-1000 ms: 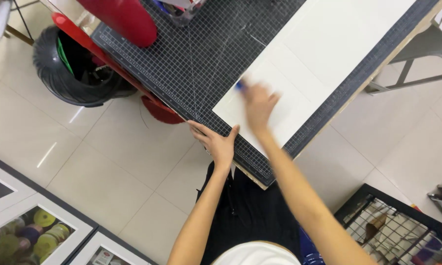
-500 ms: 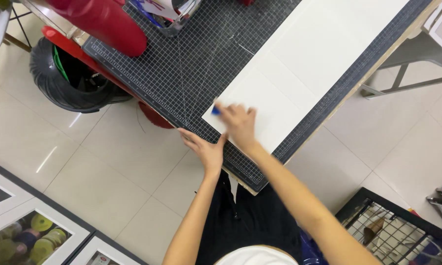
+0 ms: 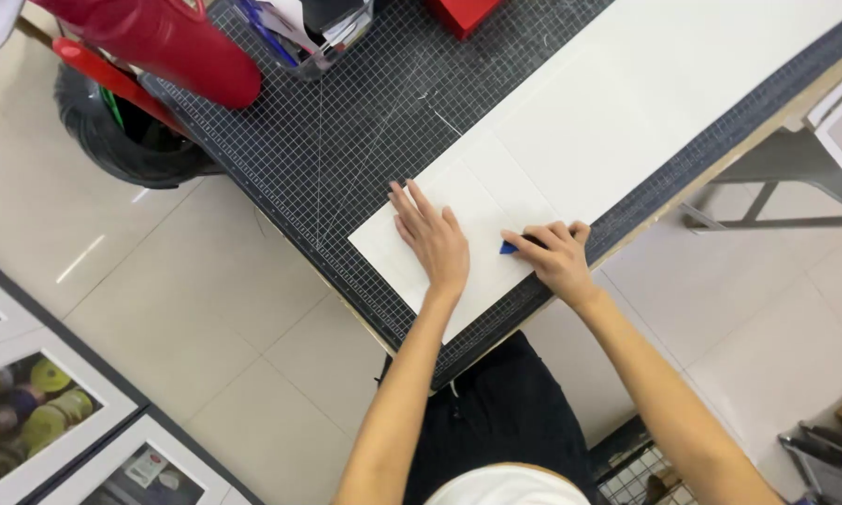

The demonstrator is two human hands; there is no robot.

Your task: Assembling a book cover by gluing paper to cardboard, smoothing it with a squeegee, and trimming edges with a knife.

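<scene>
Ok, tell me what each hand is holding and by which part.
The right hand grips a small blue tool by its rear end; only the tip shows. The left hand holds nothing, lying flat on the white sheet.

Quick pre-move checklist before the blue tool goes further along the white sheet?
1. Left hand flat on the white sheet: ok.
2. Right hand gripping the blue tool: ok.
3. Tool tip on the sheet: cannot tell, mostly hidden.
4. Left fingers apart from the tool: ok.
5. Sheet fully on the cutting mat: ok.
6. Red roll away from the sheet: ok.
</scene>
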